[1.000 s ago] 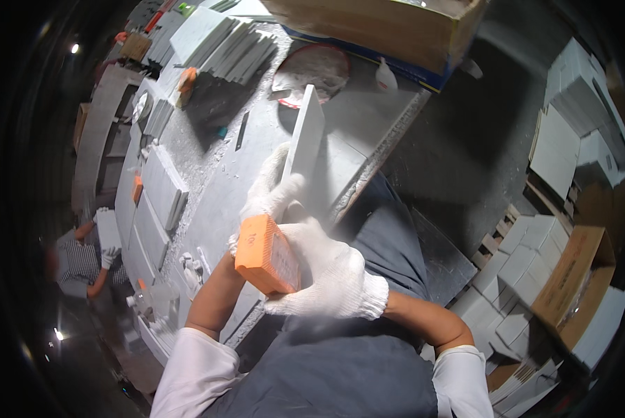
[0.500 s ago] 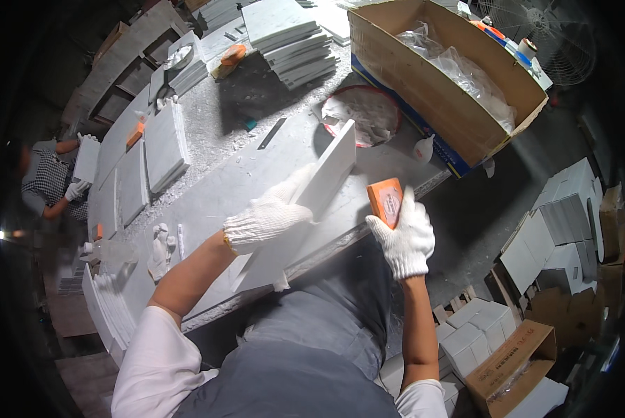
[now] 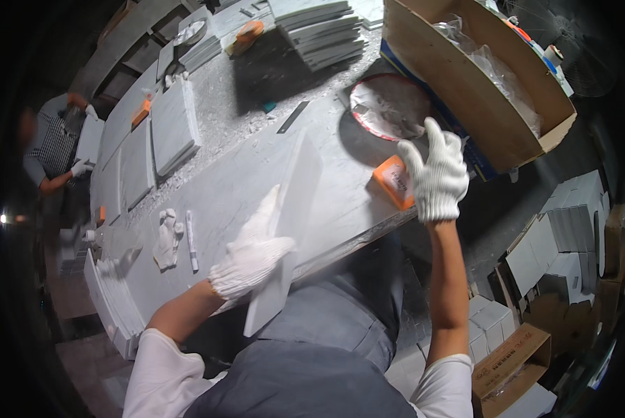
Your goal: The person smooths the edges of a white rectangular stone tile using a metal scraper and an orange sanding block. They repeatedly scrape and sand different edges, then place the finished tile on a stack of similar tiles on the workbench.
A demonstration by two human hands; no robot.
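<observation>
My gloved left hand (image 3: 253, 261) grips a pale marbled stone tile (image 3: 301, 182) held on edge and tilted over the work table's front edge. The tile is slightly blurred. An orange rectangular block (image 3: 395, 181) with a pale label lies on the table (image 3: 347, 209). Just beside it is my gloved right hand (image 3: 441, 174), thumb and forefinger spread, holding nothing. Beyond that hand stands a round red-rimmed basin (image 3: 389, 132) of white paste or powder. A dark flat metal strip (image 3: 293, 117) lies behind the tile.
A cardboard box (image 3: 466, 76) holding clear plastic stands at the back right. Stacked tiles (image 3: 323, 35) sit at the back. Left lie a spare glove (image 3: 167, 240) and a white tube (image 3: 192, 240). A co-worker (image 3: 58, 146) handles a tile at far left. White cartons (image 3: 570, 209) stand right.
My right hand has moved forward and right, set the orange block down on the table and let go. My left hand has drawn the tile nearer and to the left.
</observation>
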